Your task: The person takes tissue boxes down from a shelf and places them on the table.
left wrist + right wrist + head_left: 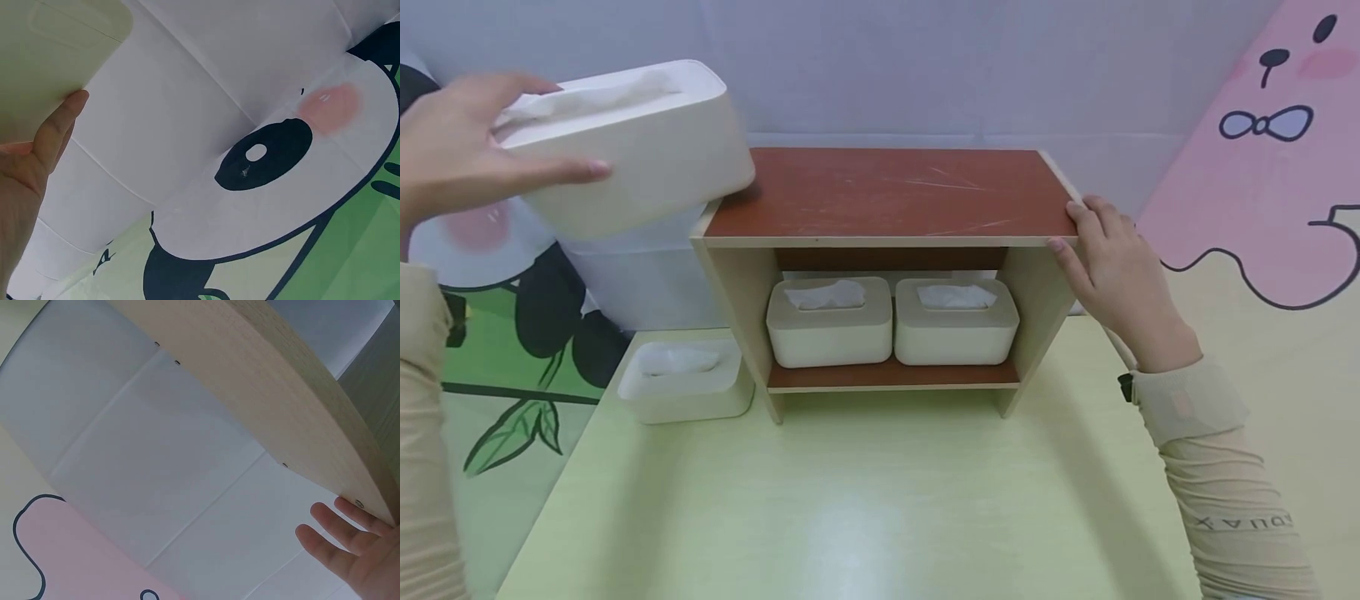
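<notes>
My left hand [482,150] grips a white tissue box [640,167], thumb along its near side. The box is tilted in the air, its right end at the left edge of the wooden shelf's [895,196] brown top; whether it touches cannot be told. From below, the left wrist view has the box's underside [56,69] and part of the holding hand [37,162]. My right hand [1123,283] holds the shelf's upper right front corner, fingers on the top edge and thumb at the front. The right wrist view has these fingers by the side panel [269,394].
Two tissue boxes, a left one [829,333] and a right one [957,333], stand side by side on the shelf's lower board. Another tissue box [688,392] sits on the table [850,500] left of the shelf. A printed cloth [880,75] hangs behind.
</notes>
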`<state>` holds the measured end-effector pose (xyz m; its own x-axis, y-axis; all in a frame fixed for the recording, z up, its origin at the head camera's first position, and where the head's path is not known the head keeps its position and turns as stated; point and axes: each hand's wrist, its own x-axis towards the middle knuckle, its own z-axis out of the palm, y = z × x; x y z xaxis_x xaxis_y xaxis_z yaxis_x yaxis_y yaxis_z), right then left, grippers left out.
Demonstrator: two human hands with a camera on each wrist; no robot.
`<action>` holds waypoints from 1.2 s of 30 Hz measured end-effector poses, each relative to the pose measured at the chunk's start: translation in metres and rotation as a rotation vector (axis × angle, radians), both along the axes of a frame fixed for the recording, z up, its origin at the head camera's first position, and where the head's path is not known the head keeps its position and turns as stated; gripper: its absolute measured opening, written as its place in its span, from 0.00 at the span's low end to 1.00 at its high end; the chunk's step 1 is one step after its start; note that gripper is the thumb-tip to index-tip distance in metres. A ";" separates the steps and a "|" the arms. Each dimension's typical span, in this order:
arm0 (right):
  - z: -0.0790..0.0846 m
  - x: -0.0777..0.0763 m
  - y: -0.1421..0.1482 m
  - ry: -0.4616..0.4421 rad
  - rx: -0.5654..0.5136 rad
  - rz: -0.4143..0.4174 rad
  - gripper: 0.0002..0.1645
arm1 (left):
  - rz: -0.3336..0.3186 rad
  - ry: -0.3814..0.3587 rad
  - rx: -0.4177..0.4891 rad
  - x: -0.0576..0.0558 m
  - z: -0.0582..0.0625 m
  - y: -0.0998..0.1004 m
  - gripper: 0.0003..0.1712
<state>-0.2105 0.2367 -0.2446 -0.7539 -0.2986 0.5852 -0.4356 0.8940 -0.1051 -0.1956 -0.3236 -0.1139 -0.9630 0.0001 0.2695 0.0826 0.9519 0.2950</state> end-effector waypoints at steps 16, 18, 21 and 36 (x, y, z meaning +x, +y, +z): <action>0.001 0.001 -0.002 -0.006 -0.008 0.010 0.31 | 0.074 0.095 0.078 -0.002 -0.021 -0.066 0.53; 0.001 0.002 -0.003 -0.008 -0.008 0.007 0.31 | 0.076 0.098 0.069 -0.001 -0.025 -0.068 0.53; 0.000 0.002 -0.003 -0.005 -0.006 0.003 0.31 | 0.074 0.094 0.031 0.003 -0.031 -0.069 0.54; -0.002 0.013 0.014 -0.001 0.006 0.046 0.31 | 0.056 0.051 -0.044 0.058 -0.078 -0.058 0.54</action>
<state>-0.1980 0.2510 -0.2465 -0.7398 -0.3363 0.5827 -0.4759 0.8738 -0.1000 -0.1372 -0.3819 -0.1915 -0.9469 -0.0409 0.3190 0.0425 0.9673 0.2500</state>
